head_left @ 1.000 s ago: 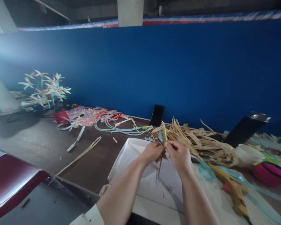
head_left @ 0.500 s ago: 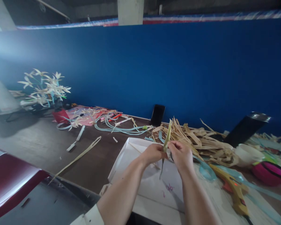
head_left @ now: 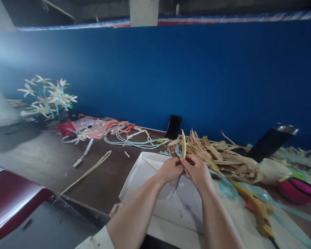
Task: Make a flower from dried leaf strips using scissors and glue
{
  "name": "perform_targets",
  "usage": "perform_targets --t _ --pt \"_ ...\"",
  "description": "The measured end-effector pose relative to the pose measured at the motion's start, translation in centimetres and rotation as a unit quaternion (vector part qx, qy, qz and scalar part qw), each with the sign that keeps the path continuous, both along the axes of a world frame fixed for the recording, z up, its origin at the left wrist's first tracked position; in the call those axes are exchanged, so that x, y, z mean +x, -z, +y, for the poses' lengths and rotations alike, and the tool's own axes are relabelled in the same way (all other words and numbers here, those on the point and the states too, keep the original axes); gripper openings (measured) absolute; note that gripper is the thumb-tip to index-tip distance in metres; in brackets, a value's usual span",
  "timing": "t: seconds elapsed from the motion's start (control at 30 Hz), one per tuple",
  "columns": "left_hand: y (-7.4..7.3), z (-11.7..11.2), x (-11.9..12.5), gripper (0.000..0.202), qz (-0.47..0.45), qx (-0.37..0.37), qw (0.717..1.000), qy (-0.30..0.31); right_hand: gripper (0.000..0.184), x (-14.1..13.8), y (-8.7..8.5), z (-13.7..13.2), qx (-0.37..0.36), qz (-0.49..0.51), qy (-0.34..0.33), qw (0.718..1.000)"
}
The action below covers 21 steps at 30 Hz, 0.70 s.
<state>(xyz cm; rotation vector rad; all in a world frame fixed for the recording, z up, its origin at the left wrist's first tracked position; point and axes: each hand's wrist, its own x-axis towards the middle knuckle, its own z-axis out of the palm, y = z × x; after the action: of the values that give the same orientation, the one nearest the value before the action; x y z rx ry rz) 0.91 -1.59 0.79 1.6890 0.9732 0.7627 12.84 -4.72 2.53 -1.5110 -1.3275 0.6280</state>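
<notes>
The left hand (head_left: 171,169) and right hand (head_left: 198,171) both pinch a pale green husk strip (head_left: 184,146) (its tip points up) over a shallow white box (head_left: 132,181). Dry husks (head_left: 223,157) lie just past the right hand, near a black phone (head_left: 174,127).

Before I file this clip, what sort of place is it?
Probably a craft workbench, perhaps in a small workshop: a yellow glue gun lies at the right, a heap of dry leaves is near the back edge, and a bunch of pale flowers stands toward the left.
</notes>
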Motion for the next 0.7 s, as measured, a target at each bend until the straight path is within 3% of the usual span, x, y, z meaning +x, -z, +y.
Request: perform_targets --t 0.1,0.27,0.43,0.7 --pt "0.1 0.0 0.0 0.018 -0.025 -0.007 0.999 -0.028 0.029 0.3 0.1 0.1 0.016 -0.002 0.03 0.999" --pt "0.8 0.3 -0.2 0.031 -0.019 -0.019 0.999 -0.027 0.04 1.2 1.1 0.8 0.032 0.1 0.067 0.992" --pt "1.0 0.6 -0.1 0.031 -0.011 0.027 0.999 -0.032 0.041 1.3 1.8 1.2 0.035 0.171 0.069 0.982" --pt "0.8 0.5 -0.1 0.019 -0.065 -0.018 0.997 0.025 0.044 1.6 1.9 1.3 0.062 0.247 0.084 0.963"
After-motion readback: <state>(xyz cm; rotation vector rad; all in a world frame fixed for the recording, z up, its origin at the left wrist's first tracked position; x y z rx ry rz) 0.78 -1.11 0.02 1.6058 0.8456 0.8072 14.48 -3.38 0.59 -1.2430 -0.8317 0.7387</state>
